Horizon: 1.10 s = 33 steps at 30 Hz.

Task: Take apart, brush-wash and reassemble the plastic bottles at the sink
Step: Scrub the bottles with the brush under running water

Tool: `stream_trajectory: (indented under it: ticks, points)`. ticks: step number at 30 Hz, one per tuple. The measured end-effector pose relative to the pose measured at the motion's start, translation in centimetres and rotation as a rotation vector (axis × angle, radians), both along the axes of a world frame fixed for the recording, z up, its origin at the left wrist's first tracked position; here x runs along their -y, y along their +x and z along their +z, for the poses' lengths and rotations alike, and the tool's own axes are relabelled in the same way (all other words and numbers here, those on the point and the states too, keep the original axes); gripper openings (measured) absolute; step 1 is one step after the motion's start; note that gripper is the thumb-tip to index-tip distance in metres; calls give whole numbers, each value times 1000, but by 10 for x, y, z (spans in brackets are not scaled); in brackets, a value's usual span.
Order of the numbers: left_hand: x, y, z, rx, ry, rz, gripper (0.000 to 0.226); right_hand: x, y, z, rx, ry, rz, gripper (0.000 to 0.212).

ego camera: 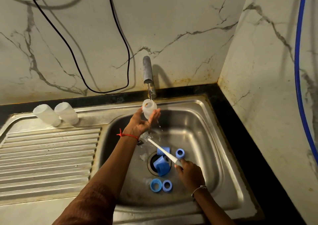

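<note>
My left hand (142,124) holds a clear plastic bottle body (149,109) upright under the tap (148,73), with its mouth up. Water runs from the spout into the bottle and spills down over my fingers. My right hand (186,170) grips the white handle of a bottle brush (160,148), whose grey bristle head points up-left just below my left wrist. Several blue caps and rings (161,166) lie on the sink floor around the drain. Two more clear bottle bodies (56,115) stand upside down at the back of the draining board.
The steel sink basin (215,138) has a ribbed draining board (49,155) on its left. A black counter edge (244,138) borders the sink at right. A black cable (103,92) hangs in a loop on the marble wall; a blue hose (297,69) runs down the right wall.
</note>
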<state>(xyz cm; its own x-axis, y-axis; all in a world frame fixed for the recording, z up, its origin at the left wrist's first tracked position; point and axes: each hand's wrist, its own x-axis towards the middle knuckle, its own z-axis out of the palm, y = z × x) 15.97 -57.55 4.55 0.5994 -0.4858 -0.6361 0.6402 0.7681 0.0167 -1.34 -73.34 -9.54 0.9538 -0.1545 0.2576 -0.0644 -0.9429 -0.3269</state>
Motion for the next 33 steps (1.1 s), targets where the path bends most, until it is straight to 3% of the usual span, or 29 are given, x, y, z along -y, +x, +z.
stream_trajectory:
  ticks: [6, 14, 18, 25, 33]
  points:
    - [4, -5, 3, 18, 58, -31, 45, 2, -1, 1, -6, -1, 22, 17]
    - [17, -15, 6, 7, 82, -88, 51, 1, -1, 2, -66, 28, 21, 16]
    - [19, -17, 6, -15, 39, -74, 50, 1, -2, 3, -118, 64, 36, 27]
    - [16, -16, 5, -21, 24, -42, 52, -1, -5, 3, -160, 138, -2, 18]
    - [12, -19, 2, 65, 153, -37, 58, 0, -5, 8, -196, 186, 25, 21]
